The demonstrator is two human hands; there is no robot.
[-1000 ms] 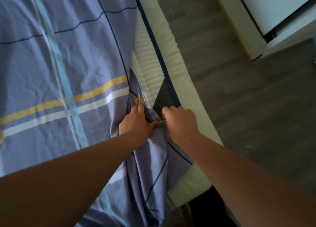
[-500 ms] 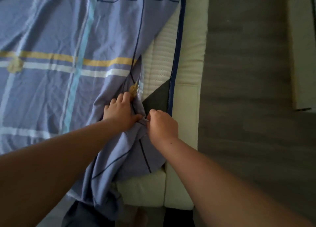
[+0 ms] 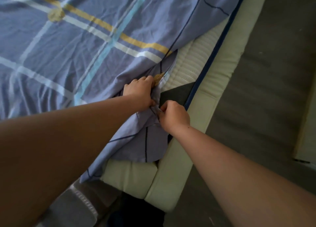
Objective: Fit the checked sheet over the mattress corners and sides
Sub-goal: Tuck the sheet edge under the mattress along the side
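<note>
Sheet corner gathered at the mattress corner, not yet fitted.
Left hand and right hand both gripped bunched sheet edge; bare mattress lay just right of them, beyond the right hand, so the pull likely goes rightward and down over the corner.

One head-worn camera looks forward and steeply down from close above, with the left grip and right grip near frame centre, bed leftward of them, floor rightward.

Arms outstretched, left grip, right grip, both clutching sheet
</note>
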